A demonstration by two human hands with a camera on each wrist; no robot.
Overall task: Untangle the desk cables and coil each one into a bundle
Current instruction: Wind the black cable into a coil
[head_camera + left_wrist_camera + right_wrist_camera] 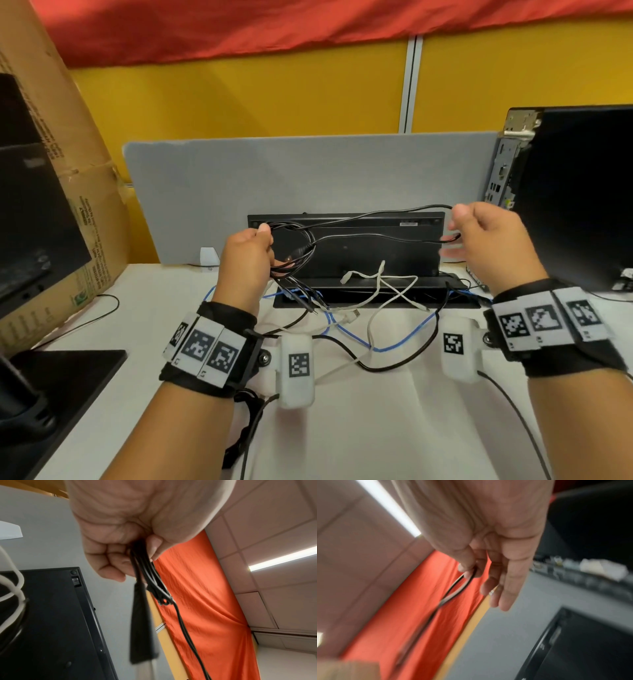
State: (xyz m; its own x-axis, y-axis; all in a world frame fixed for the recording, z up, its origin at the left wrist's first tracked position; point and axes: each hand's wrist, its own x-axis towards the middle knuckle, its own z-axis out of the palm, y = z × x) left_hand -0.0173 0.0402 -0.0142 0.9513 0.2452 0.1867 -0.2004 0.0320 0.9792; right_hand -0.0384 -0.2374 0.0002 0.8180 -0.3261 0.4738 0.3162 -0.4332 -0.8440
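We are midway through coiling one black cable (359, 236), and nothing on the surface (394, 428) is finished yet. Our left hand (245, 263), at about ten o'clock from the middle of the head view, has its fingers (109, 563) curled tight round several gathered loops of that cable; the left wrist view shows the strands bunched between thumb and fingers, with a dark plug end hanging below. Our right hand (493, 240), over at two o'clock, pinches the free run of the same cable between thumb and forefinger, while its other fingers (506, 588) hang loosely straight. Two black strands stretch between the hands, above the dark keyboard (346, 246) propped against the grey divider (308, 171).

By our reckoning this first bundle is partly wound, with that stretched length yet to be brought round into the loops. The rest is untouched: at six o'clock from the keyboard a white cable (376, 294), a blue cable (394, 346) and another black lead (359, 363) lie crossed over one another, still tangled. So most of the task remains.
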